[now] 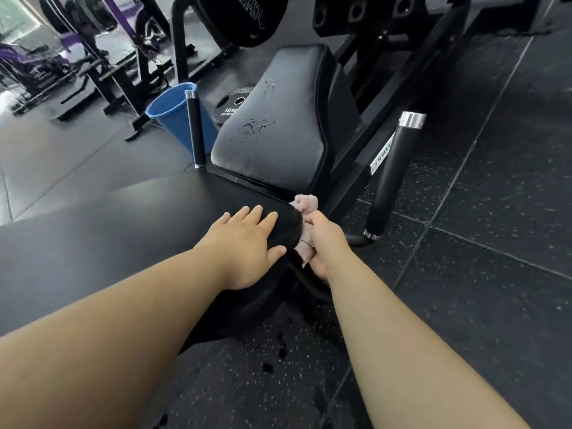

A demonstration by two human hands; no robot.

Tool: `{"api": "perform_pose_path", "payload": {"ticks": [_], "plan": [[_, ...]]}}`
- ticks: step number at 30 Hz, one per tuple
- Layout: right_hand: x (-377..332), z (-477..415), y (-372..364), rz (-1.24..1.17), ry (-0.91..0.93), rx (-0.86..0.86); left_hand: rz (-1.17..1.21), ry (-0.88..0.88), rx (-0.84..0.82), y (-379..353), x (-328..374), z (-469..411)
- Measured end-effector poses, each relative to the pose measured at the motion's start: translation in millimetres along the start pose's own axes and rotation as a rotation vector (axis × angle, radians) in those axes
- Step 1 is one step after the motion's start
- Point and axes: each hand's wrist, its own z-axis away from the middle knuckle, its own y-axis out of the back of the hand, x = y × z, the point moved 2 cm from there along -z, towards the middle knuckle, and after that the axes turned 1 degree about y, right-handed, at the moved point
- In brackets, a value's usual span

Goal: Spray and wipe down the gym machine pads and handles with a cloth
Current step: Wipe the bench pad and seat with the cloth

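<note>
Left hand [247,243] lies flat, fingers spread, on near pad [154,218]; right hand [322,243] grips pink cloth [305,209] at pad's rt edge, & should press firmly along it.

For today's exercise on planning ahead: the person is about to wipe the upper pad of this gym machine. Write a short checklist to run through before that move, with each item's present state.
1. Cloth in hand: ok. The right hand grips the pink cloth at the near pad's corner.
2. Spray on the upper pad: ok, droplets sit on it unwiped.
3. Left hand free to brace: ok, it lies flat and open on the near pad.
4. Path to the upper pad: ok, nothing lies between.
5. Right handle sprayed: cannot tell.
6. Spray bottle within reach: cannot tell, none in view.
</note>
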Motion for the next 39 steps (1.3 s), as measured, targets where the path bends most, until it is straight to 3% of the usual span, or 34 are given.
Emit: {"api": "perform_pose_path", "payload": {"ticks": [5, 9, 15, 21, 24, 26, 30, 32, 34, 36, 39], "plan": [[4, 23, 23, 0.119, 0.096, 0.014, 0.011, 0.003, 0.003, 1, 1, 1], [-3, 0, 20, 0.112, 0.135, 0.144, 0.012, 0.005, 0.002, 1, 1, 2], [-4, -4, -10, 0.033, 0.080, 0.048, 0.037, -0.007, -0.010, 3, 1, 2], [28, 30, -11, 0.084, 0.294, 0.165, 0.044, -0.017, 0.002, 4, 1, 1], [44, 63, -4, 0.223, 0.381, 0.118, 0.071, -0.019, 0.013, 3, 1, 3], [48, 71, 4, 0.302, 0.412, 0.159, 0.161, -0.030, 0.057, 8, 2, 5], [35, 54, 20, 0.130, 0.389, 0.347, 0.428, -0.024, 0.228, 18, -1, 24], [24, 48, 19, 0.118, 0.432, 0.351, 0.273, 0.013, 0.179, 15, -10, 38], [18, 43, 8, 0.124, 0.419, 0.310, 0.125, 0.054, 0.023, 8, -25, 53], [21, 44, -3, 0.092, 0.355, 0.255, 0.149, 0.019, -0.061, 6, -35, 61], [30, 52, -14, 0.023, 0.336, 0.302, 0.134, -0.029, -0.029, 4, -37, 64]]}}
